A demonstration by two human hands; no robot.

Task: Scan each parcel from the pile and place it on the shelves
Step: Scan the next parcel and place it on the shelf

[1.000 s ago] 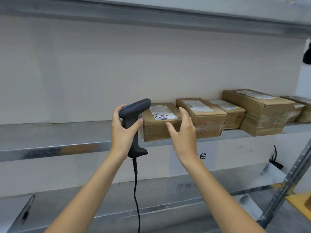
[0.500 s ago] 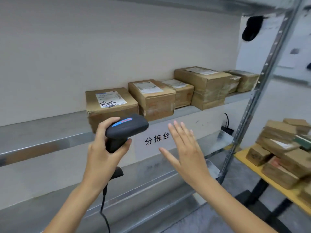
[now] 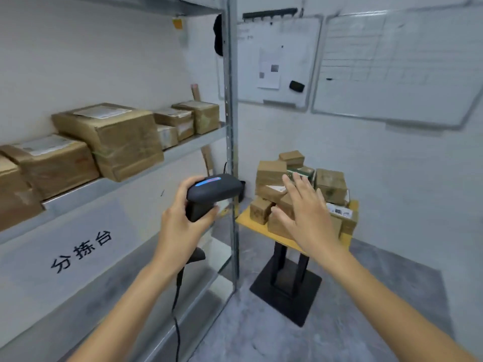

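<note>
My left hand [image 3: 180, 223] grips a dark corded barcode scanner [image 3: 214, 190] with a blue light on top, held in front of the shelf post. My right hand [image 3: 308, 215] is empty, fingers spread, stretched out in front of the pile of brown parcels [image 3: 330, 185] heaped on a small yellow-topped table [image 3: 244, 221]. It hides part of the pile. Several taped cardboard parcels [image 3: 117, 137] with white labels stand in a row on the metal shelf [image 3: 188, 147] at left.
The shelf's upright steel post [image 3: 231, 126] stands between the shelves and the table. The table rests on a black pedestal base [image 3: 286, 291] on the grey floor. Two whiteboards [image 3: 392, 74] hang on the wall behind. A lower shelf [image 3: 91, 304] carries a sign with black characters.
The view has swung right from the shelf to the parcel pile. My right hand has left the shelved box and reached out toward the pile. The scanner moved along in my left hand.
</note>
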